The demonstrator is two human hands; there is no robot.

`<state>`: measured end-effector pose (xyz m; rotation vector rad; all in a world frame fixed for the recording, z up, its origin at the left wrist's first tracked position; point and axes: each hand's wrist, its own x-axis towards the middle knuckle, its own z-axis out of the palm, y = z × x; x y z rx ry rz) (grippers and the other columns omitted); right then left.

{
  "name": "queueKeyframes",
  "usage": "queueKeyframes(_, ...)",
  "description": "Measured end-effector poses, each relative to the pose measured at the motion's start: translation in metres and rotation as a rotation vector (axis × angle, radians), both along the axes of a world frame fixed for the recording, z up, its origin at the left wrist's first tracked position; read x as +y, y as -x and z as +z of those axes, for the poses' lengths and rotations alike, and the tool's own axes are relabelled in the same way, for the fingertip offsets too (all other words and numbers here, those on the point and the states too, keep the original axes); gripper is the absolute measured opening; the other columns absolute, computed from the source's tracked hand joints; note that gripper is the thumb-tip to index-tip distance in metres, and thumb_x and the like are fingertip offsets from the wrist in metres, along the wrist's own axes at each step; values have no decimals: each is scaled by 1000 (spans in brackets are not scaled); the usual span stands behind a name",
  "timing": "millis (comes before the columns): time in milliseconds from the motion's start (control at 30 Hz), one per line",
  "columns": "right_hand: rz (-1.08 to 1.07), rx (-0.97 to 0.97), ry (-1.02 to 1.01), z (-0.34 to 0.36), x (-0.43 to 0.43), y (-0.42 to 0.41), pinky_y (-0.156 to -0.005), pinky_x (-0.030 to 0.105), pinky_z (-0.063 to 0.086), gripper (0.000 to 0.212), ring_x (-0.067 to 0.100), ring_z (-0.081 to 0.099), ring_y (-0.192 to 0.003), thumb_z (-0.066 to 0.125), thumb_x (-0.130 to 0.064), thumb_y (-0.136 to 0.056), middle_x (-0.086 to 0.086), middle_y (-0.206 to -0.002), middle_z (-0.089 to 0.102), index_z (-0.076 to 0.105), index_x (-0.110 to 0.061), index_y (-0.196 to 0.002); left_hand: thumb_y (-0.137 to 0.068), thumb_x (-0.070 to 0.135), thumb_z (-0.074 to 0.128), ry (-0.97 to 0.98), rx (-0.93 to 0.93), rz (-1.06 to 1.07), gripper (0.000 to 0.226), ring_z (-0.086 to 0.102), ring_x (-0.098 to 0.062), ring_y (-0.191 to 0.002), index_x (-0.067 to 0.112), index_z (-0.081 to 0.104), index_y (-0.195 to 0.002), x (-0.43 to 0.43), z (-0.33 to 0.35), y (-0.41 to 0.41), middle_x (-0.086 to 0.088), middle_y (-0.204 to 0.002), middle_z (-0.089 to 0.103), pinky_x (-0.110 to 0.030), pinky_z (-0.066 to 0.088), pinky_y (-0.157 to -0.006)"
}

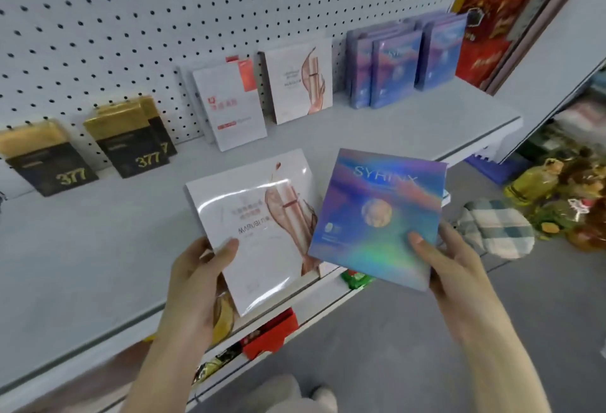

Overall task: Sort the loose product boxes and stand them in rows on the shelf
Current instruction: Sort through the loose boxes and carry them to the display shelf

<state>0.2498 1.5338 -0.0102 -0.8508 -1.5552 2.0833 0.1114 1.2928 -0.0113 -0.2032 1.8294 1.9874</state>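
My left hand [200, 268] grips a white box with a rose-gold tube print [259, 229] by its lower left corner, thumb on its face. My right hand [449, 258] holds a holographic blue-purple box [373, 216] by its lower right edge, thumb on top. Both boxes hover over the front edge of the grey shelf [98, 248]. Standing against the pegboard are a matching white rose-gold box [298, 81], a white box with red marks [229, 104], a row of blue-purple boxes [400, 65], and black-and-gold boxes [131, 137] at the left.
A tall red box [498, 16] leans at the shelf's right end. Below the shelf, red and yellow packets [269, 334] show on a lower level. Oil bottles [531, 183] and a checked cloth item [498, 229] lie on the floor at right.
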Motion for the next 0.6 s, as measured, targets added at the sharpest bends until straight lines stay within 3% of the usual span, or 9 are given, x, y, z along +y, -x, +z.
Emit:
queueKeyframes(133,63,-8,-14,-6,56,18,-63,26,58,47,18,72,-82,68,-24,-71,2,-101,75,63,-21,-118,-91,12,59,20,44,35,21,68,-21,-92,17,64,-111,46,-5,11,0,-96,74,-32,51,-70)
queueKeyframes(233,112,-22,-27,-9,103,39,-60,25,57,36,17,72,-78,65,-13,-81,2,-97,75,64,-21,-116,-91,15,60,44,87,62,23,68,-19,-93,21,64,-112,83,-11,33,2,-101,74,-38,52,-79)
queueKeyframes(467,139,-58,-93,-5,210,112,-58,23,57,33,17,72,-72,63,-12,-84,6,-91,75,62,-15,-117,-90,6,60,-30,161,124,18,68,-23,-97,15,63,-106,183,-42,126,-4,-104,71,-31,53,-74)
queueKeyframes(533,159,-60,-107,-3,230,130,-57,23,56,42,16,72,-71,70,-23,-78,3,-88,76,61,-14,-118,-91,7,59,-50,198,128,22,67,-20,-99,15,62,-111,205,-53,150,-3,-109,70,-32,54,-80)
queueKeyframes(600,185,-73,-158,1,249,149,-58,25,56,72,20,73,-76,83,-48,-57,4,-93,76,62,-17,-118,-92,7,58,-62,235,133,26,66,-16,-102,15,59,-117,226,-62,175,0,-114,68,-33,53,-86)
